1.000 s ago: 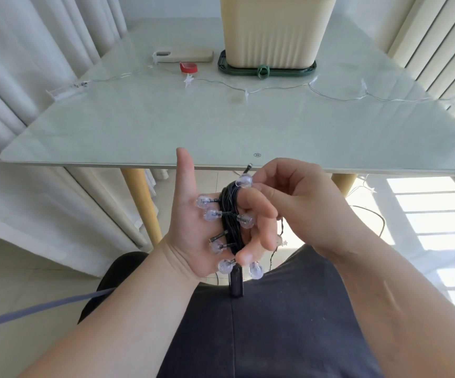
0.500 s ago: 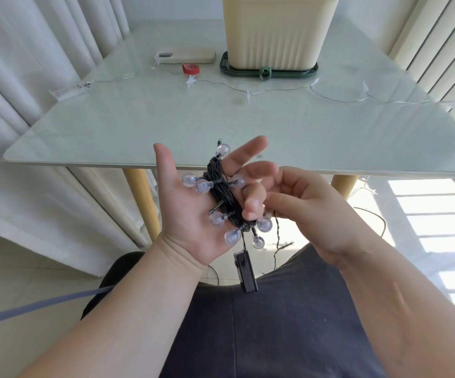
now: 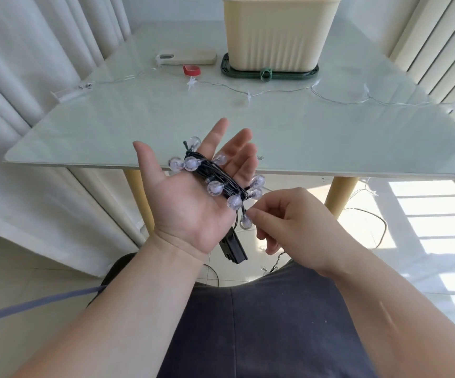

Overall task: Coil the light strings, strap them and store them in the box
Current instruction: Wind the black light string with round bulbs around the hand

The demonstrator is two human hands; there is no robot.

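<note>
From the head view, the left hand lies palm up at the centre of the frame, just in front of the near edge of the counter. Its fingers are straight and spread, gripping nothing. The dark light string sits coiled across the palm and the base of those fingers, its round clear bulbs sticking out on all sides. A black battery pack hangs from the coil below the heel of the hand.

The right hand, right of centre and a little lower, has its fingers curled, and the fingertips pinch the loose strand of the dark light string just beside a bulb.

At the top of the frame the cream box stands on a green tray, with a green strap at the tray's front edge. Left of it lie a phone and a red strap. A clear star light string runs across the counter, well apart from both hands.
</note>
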